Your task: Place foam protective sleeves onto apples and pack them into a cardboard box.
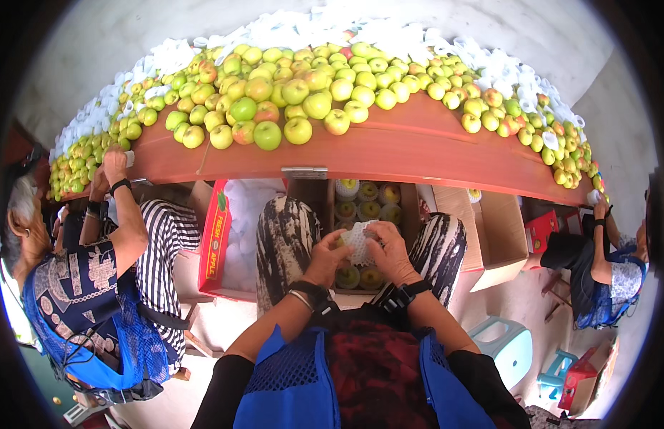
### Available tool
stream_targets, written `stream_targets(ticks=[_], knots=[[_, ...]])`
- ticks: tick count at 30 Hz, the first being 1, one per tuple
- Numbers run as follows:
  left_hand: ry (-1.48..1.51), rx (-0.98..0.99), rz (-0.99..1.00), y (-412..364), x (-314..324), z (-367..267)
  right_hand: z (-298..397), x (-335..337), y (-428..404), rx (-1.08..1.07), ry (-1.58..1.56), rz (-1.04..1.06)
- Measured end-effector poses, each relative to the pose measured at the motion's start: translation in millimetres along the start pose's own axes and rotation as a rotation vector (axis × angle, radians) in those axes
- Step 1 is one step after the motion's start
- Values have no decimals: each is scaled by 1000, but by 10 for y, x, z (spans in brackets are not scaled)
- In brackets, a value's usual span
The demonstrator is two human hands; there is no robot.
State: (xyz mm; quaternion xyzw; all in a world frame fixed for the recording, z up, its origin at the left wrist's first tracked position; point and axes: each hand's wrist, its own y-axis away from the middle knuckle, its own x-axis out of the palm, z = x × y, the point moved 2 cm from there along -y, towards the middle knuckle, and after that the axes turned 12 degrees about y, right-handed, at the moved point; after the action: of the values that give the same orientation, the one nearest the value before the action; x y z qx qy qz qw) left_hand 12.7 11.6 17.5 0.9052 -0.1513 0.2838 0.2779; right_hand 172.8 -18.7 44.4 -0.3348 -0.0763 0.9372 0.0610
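My left hand (327, 258) and my right hand (392, 251) meet over an open carton between my knees. Both grip a white foam net sleeve (360, 242), the right one by its side. A sliver of a yellow-green apple (340, 239) shows by my left fingers, partly inside the sleeve; the rest is hidden. Below, the carton (411, 206) holds rows of apples in foam nets (368, 209). Past my knees, a heap of loose green-yellow apples (297, 91), some blushed red, covers much of the reddish-brown table (396, 142).
White foam sleeves (289, 29) are piled behind the apples. A red apple box (211, 252) stands left of my knees, an open brown carton (501, 230) right. One person (91, 300) sits at left, another (605, 257) at right. A pale blue stool (506, 343) stands behind at right.
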Motion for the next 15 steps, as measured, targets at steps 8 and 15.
stream_targets(ticks=[8, 15], knots=[[-51, -43, 107, 26, 34, -7, -2, -65, -49, -12, 251, -275], [20, -88, 140, 54, 58, 5, -82, -17, -38, 193, -168, -156]])
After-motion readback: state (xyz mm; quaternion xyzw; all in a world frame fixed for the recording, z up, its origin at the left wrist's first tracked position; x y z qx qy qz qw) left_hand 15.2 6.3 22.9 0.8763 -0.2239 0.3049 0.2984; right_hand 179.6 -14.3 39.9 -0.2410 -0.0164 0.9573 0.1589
